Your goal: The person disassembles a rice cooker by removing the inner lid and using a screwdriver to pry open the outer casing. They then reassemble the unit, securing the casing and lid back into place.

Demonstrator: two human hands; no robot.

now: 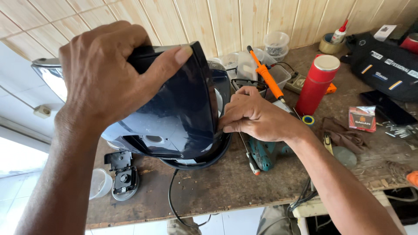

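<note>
1. Nearest the front edge of the worn wooden surface [226, 187], a small dark grey plastic cover piece [124, 174] lay flat beside a clear plastic cup [99, 182], and a thin black power cord [172, 196] ran off the edge.
2. The left hand [102, 72] was clamped over the top of the glossy dark blue plastic appliance housing [174, 113], thumb pressed along its upper rim, holding it tilted above the surface near the left side.
3. The right hand [252, 115] had its fingers pinched together at the housing's right edge, where shell met round base; whether it held a small part could not be told.
4. The work in hand looked like parting or seating the shell along that seam. The next move would likely call for steady bracing from the left hand while the right worked the joint with small, controlled force.
5. Just beyond the right hand lay a teal power tool [265, 152] and an orange-handled soldering iron [267, 78].
6. Farther back stood a red cylindrical flask with a pale cap [317, 85].
7. Clear plastic tubs [276, 43] sat at the far edge, against the wood-panelled wall.
</note>
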